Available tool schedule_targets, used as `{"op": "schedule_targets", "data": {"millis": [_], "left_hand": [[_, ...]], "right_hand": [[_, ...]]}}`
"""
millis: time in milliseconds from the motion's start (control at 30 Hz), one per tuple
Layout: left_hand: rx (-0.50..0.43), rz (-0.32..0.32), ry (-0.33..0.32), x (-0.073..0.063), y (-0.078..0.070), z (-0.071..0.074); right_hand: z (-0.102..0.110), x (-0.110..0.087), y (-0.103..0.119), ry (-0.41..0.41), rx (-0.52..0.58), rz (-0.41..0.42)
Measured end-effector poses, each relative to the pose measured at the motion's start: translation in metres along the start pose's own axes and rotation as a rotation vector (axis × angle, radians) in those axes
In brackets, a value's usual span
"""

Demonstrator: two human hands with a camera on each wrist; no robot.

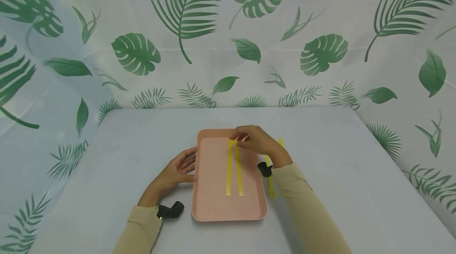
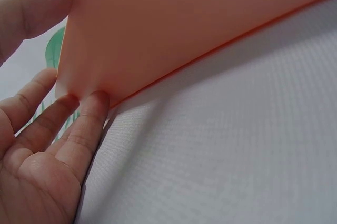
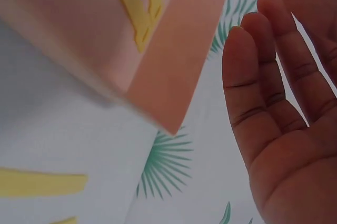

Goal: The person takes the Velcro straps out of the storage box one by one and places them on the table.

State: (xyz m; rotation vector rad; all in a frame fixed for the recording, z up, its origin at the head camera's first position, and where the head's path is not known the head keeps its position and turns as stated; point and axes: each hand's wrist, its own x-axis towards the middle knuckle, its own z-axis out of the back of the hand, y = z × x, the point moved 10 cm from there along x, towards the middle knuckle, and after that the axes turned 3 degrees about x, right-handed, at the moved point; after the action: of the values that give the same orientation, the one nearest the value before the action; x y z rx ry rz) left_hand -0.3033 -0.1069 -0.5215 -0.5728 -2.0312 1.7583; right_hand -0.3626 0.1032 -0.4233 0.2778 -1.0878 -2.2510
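A pink rectangular tray (image 1: 211, 206) lies lengthwise on the table, with two long flat yellow strips (image 1: 229, 171) side by side in it. Toward the far end the strips come close together, and in the right wrist view their ends (image 3: 141, 34) overlap near the tray wall. My left hand (image 1: 175, 171) touches the tray's left side; its fingertips (image 2: 97, 100) rest against the outer wall, thumb near the rim. Over the tray's far right part, my right hand (image 1: 255, 141) hovers with loosely bent fingers. In the right wrist view its fingers (image 3: 241, 71) hold nothing.
More yellow strips (image 1: 271, 187) lie on the table right of the tray, partly hidden beneath the right forearm. The table has a white cover (image 1: 142, 135). Behind and at the sides hangs a white cloth (image 1: 213, 60) printed with green leaves. A black wrist device (image 1: 171, 210) sits on each arm.
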Motion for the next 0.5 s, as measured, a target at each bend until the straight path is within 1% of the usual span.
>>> {"op": "schedule_targets", "data": {"millis": [100,233,367,400,467,500], "left_hand": [[0.001,0.004,-0.005,0.0,0.0,0.001],[0.004,0.005,-0.007,-0.001,0.0,0.002],[0.005,0.003,-0.006,-0.001,0.0,0.002],[0.005,0.001,-0.003,0.0,0.0,0.002],[0.001,-0.002,0.001,0.0,0.0,0.001],[-0.001,-0.003,0.002,0.0,0.0,0.001]], "right_hand": [[-0.006,0.006,0.001,0.033,0.025,-0.012],[-0.015,0.013,0.004,0.079,0.043,0.018],[-0.024,0.018,0.004,0.113,0.037,0.043],[-0.026,0.019,0.002,0.111,0.053,0.018],[-0.029,0.02,-0.002,0.096,0.043,-0.028],[-0.031,0.019,-0.006,0.086,0.052,-0.07]]}}
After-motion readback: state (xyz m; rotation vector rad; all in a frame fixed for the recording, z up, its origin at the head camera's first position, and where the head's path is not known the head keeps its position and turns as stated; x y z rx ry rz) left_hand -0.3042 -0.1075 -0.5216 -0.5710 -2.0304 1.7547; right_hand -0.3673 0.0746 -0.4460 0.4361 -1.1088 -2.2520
